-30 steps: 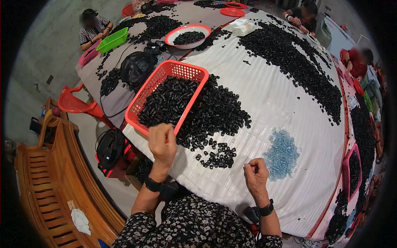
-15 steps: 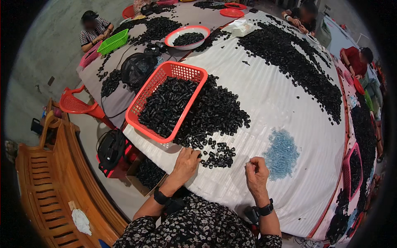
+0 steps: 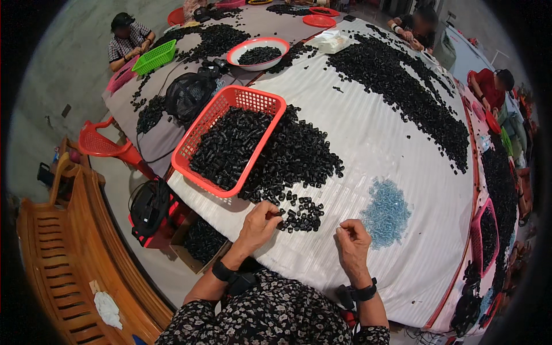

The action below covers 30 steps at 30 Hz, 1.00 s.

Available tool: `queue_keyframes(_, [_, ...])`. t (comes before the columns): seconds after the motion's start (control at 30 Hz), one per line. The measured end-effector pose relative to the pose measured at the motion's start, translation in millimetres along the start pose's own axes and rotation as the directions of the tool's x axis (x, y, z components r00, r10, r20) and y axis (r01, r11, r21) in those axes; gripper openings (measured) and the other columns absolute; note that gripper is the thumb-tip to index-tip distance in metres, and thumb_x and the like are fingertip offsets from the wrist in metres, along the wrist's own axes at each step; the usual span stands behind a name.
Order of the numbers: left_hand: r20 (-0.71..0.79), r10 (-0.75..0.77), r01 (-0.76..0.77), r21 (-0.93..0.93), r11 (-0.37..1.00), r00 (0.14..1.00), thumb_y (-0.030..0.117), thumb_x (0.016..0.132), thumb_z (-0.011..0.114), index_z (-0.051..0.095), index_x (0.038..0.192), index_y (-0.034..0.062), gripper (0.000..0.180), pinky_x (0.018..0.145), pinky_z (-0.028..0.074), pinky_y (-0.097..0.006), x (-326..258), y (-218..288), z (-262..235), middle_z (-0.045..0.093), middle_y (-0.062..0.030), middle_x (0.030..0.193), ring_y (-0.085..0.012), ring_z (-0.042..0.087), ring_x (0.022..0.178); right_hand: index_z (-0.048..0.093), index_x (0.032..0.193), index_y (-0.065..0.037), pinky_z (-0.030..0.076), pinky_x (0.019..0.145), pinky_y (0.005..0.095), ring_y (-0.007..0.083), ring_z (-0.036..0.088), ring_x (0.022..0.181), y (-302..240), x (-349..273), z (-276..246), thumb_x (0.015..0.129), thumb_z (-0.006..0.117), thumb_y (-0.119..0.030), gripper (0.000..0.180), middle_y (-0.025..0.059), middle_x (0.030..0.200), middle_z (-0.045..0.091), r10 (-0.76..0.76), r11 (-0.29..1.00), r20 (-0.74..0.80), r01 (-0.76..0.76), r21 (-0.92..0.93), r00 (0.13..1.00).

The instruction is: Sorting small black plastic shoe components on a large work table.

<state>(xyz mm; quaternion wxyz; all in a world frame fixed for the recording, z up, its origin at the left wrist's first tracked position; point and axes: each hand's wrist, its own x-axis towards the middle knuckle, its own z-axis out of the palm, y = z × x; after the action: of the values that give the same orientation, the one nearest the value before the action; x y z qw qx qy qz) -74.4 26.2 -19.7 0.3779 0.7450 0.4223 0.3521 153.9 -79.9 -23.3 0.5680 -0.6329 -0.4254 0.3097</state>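
My left hand (image 3: 259,226) is closed in a pinch at the near edge of a loose cluster of small black plastic cylinders (image 3: 303,215). One such black piece shows at its fingertips. Across a strip of white cloth, my right hand (image 3: 353,247) is also pinched, thumb against fingers; whatever it holds is too small to make out. Just beyond it and to the right lies a heap of tiny pale-blue translucent pieces (image 3: 385,213). A larger pile of the black cylinders (image 3: 307,152) spreads behind my hands, beside a red basket (image 3: 229,191) filled with more of them.
White cloth (image 3: 322,264) covers the table. A white basin with a red rim (image 3: 259,64) and a green basket (image 3: 155,58) stand farther back. A long band of black parts (image 3: 402,86) lies far right. Several people work around the table. At left are a wooden bench (image 3: 98,241) and a cardboard box (image 3: 198,264).
The view has shifted slightly. My left hand has turned a little, its fingertips nearer the black cluster. My right hand has moved slightly left, still pinched.
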Motion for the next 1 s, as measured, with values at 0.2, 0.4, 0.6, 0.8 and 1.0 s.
queue_keyframes(0.2, [0.23,-0.112,0.22,-0.526,0.821,0.967,0.003,0.083,0.06,0.057,0.095,0.0013,0.012,0.07,0.046,-0.021,2.4,29.4,-1.9,0.057,-0.0005,0.088,-0.0065,0.054,0.079,0.056,0.094,-0.001,0.042,0.059,0.0178,0.0044,0.049,0.064,-50.1,-6.8,15.8,0.084,0.06,-0.004,0.011,-0.0019,0.077,0.053,0.125,0.949,0.253,-0.19,0.253,0.959])
queue_keyframes(0.4, [0.385,-0.019,0.259,-0.585,0.768,0.923,0.004,0.084,0.06,0.057,0.106,0.0014,0.022,0.071,0.045,-0.019,-0.7,52.6,1.4,0.057,-0.0007,0.091,-0.0051,0.053,0.081,0.053,0.1,0.0,0.047,0.061,0.0196,0.0051,0.052,0.068,-76.5,-1.8,28.7,0.086,0.058,-0.002,0.015,0.0013,0.083,0.055,0.083,0.911,0.317,-0.201,0.36,0.945])
queue_keyframes(0.6, [0.455,-0.042,0.342,-0.601,0.723,0.889,0.003,0.083,0.062,0.056,0.104,0.0001,0.022,0.073,0.044,-0.019,-5.2,49.5,3.6,0.056,0.0003,0.092,-0.0045,0.052,0.082,0.055,0.093,0.0,0.043,0.059,0.0178,0.0045,0.051,0.068,-69.5,-1.6,29.8,0.085,0.059,-0.002,0.009,0.0006,0.082,0.054,0.079,0.923,0.35,-0.201,0.329,0.933])
queue_keyframes(0.8, [0.488,-0.045,0.326,-0.508,0.797,0.872,0.004,0.082,0.064,0.059,0.099,0.001,0.018,0.069,0.044,-0.018,-8.0,45.0,4.1,0.058,0.0005,0.089,-0.0034,0.052,0.078,0.057,0.088,0.0,0.041,0.058,0.0199,0.0053,0.05,0.068,-68.8,1.3,24.8,0.082,0.062,-0.003,0.008,-0.0002,0.08,0.055,0.039,0.994,0.374,-0.076,0.083,0.926])
queue_keyframes(1.0, [0.343,-0.068,0.261,-0.557,0.789,0.937,0.005,0.082,0.063,0.06,0.102,0.001,0.02,0.07,0.044,-0.018,-1.8,54.8,4.8,0.06,-0.0002,0.092,-0.0042,0.053,0.079,0.055,0.087,-0.001,0.04,0.052,0.0165,0.0034,0.05,0.06,-67.5,1.4,18.9,0.083,0.061,-0.003,0.008,-0.0004,0.074,0.054,0.051,0.989,0.405,-0.101,0.105,0.913])
